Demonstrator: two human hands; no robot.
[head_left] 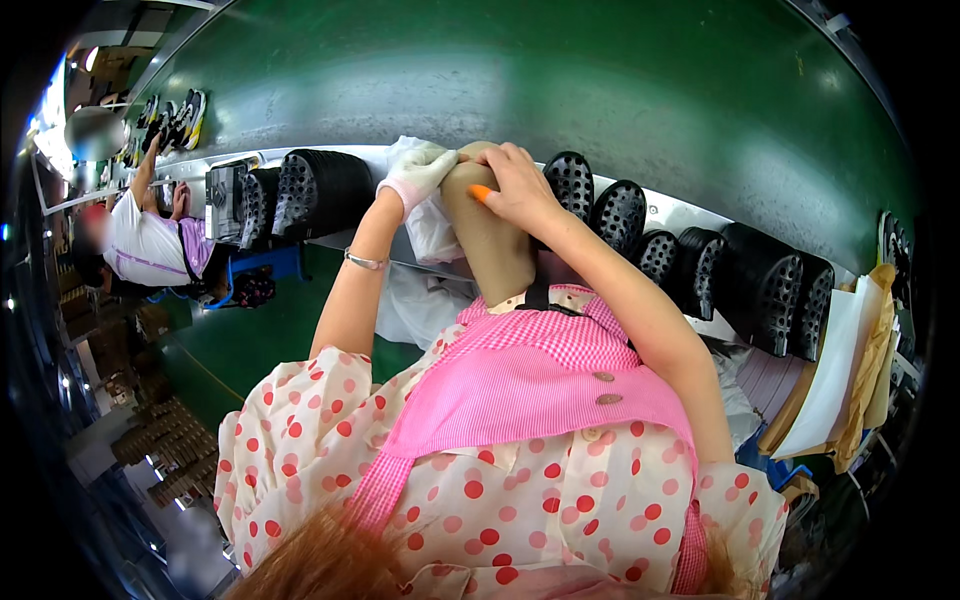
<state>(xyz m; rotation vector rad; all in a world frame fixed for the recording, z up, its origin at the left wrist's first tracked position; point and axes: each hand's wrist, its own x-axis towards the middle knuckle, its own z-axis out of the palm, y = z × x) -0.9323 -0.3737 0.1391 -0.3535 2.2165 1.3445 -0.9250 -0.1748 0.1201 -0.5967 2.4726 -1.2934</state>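
Observation:
My left hand (418,172), in a white glove, is closed with its fingertips against the upper end of a tan, rounded, tube-shaped thing (485,225). My right hand (515,187) is bare except for an orange cover on one fingertip. Its fingers curl over the top of the same tan thing from the right. The tan thing stretches from my waist toward the green belt; I cannot tell exactly what it is. White plastic wrap (432,232) hangs beside it on the left.
Stacks of black shoe soles with round dimples stand on the metal ledge, left (320,195) and right (765,285). Beyond runs a green conveyor belt (600,75). Shoes (185,120) lie on it far left, near a co-worker (155,240). Cardboard and paper sheets (835,365) lean at right.

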